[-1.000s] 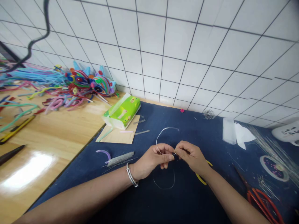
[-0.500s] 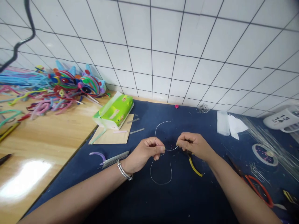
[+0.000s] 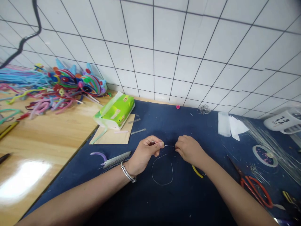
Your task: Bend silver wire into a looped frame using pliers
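Note:
Thumb and fingers of my left hand [image 3: 148,153] pinch a thin wire [image 3: 168,145], whose short end points right toward my other hand. My right hand [image 3: 189,149] is just right of the wire end, fingers curled down at the mat; what they hold, if anything, is hidden. Tiny beads [image 3: 173,147] lie between the hands. Below them a curved loose wire [image 3: 162,184] rests on the dark blue mat [image 3: 141,201]. A yellow-handled tool [image 3: 197,172] shows partly from under my right hand.
A green tissue pack [image 3: 116,110] sits on brown card at the left. Beside my left wrist lies a wire bundle [image 3: 117,159]. On the right are red-handled scissors [image 3: 258,191], a bead dish [image 3: 265,156], long wires [image 3: 272,141] and a white mug [image 3: 283,121].
My right hand has turned, with its fingers now curled downward. The wire's curved end above my left hand no longer shows. My left hand has shifted slightly left and up.

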A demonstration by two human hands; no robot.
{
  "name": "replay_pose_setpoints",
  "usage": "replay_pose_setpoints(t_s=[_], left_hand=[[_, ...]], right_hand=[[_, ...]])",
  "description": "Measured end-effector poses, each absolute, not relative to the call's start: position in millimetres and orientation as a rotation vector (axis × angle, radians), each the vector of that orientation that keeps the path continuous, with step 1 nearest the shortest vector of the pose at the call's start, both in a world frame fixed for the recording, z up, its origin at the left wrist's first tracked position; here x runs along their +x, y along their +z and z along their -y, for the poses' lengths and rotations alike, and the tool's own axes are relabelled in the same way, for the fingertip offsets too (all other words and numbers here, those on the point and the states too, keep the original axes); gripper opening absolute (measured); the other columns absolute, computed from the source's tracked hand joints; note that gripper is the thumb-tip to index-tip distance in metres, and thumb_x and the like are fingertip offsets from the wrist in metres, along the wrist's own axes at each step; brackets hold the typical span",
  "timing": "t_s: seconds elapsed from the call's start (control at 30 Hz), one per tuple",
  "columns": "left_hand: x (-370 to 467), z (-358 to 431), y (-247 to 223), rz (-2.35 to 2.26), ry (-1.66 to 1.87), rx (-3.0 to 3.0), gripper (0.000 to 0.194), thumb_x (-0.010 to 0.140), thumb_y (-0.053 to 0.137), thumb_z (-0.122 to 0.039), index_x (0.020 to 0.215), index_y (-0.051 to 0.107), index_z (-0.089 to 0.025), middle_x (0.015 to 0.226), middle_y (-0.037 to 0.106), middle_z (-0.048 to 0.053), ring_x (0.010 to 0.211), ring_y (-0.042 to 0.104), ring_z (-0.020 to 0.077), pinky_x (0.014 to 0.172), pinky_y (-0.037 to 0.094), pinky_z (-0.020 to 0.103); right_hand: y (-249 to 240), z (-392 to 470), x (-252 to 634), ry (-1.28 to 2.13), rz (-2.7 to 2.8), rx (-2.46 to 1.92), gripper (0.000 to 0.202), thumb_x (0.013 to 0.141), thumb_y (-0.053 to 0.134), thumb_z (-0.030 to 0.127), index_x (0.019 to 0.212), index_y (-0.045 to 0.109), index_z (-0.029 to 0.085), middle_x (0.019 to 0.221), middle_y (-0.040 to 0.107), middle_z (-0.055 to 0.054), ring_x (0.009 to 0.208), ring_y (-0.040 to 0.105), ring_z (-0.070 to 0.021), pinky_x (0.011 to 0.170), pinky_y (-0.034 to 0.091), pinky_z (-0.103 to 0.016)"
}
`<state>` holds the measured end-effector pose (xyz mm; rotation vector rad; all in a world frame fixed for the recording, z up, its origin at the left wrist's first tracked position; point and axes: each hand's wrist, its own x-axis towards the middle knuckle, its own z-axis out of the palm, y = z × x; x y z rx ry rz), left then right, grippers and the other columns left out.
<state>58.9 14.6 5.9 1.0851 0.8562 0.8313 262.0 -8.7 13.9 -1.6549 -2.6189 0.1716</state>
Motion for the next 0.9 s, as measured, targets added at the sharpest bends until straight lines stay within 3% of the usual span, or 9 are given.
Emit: replay_pose_setpoints(t_s=[0.13,0.3,0.57,0.8,0.9], left_hand=[[59.2,-14.5,4.3,-0.868,0.827,1.098,0.014,0.075,0.061,-0.027,0.076,0.056,-0.014,0.057,0.052,-0.003,0.047,0.042,0.0036,0.046,0.029,0.017],[59.3,-14.1,4.0,-0.866,0.835,1.111,0.015,0.075,0.061,-0.028,0.076,0.056,-0.014,0.060,0.054,-0.002,0.048,0.043,0.0042,0.047,0.029,0.017],[59.0,-15.7,2.7,-0.863,0.811,1.110,0.017,0.074,0.061,-0.030,0.077,0.057,-0.014,0.065,0.056,0.000,0.049,0.044,0.0044,0.048,0.031,0.018],[58.5,-14.9,2.5,-0.859,0.810,1.117,0.016,0.075,0.061,-0.030,0.075,0.057,-0.014,0.054,0.051,-0.003,0.048,0.043,0.0051,0.048,0.032,0.018],[58.3,-15.1,2.2,-0.864,0.819,1.108,0.016,0.075,0.061,-0.030,0.076,0.057,-0.014,0.057,0.053,-0.003,0.048,0.044,0.0050,0.047,0.031,0.018]], right_hand=[[12.8,8.9,259.9,0.064,2.647,-1.676,0.009,0.079,0.051,0.021,0.075,0.058,0.017,0.078,0.053,-0.006,0.077,0.046,-0.0186,0.069,0.033,-0.031],[12.4,2.6,263.4,0.199,2.536,-1.605,0.009,0.079,0.050,0.019,0.074,0.056,0.017,0.076,0.053,-0.004,0.075,0.046,-0.0155,0.071,0.033,-0.029],[2.6,1.9,260.0,0.069,2.581,-1.564,0.012,0.083,0.048,0.024,0.078,0.057,0.018,0.080,0.053,-0.005,0.079,0.044,-0.0175,0.071,0.030,-0.031],[8.9,5.2,249.0,-0.139,2.688,-1.534,0.015,0.083,0.043,0.018,0.075,0.055,0.015,0.077,0.053,-0.008,0.076,0.044,-0.0190,0.067,0.027,-0.032],[5.5,2.0,250.2,-0.078,2.650,-1.539,0.012,0.081,0.045,0.018,0.075,0.055,0.015,0.077,0.053,-0.007,0.075,0.045,-0.0185,0.068,0.028,-0.032]])
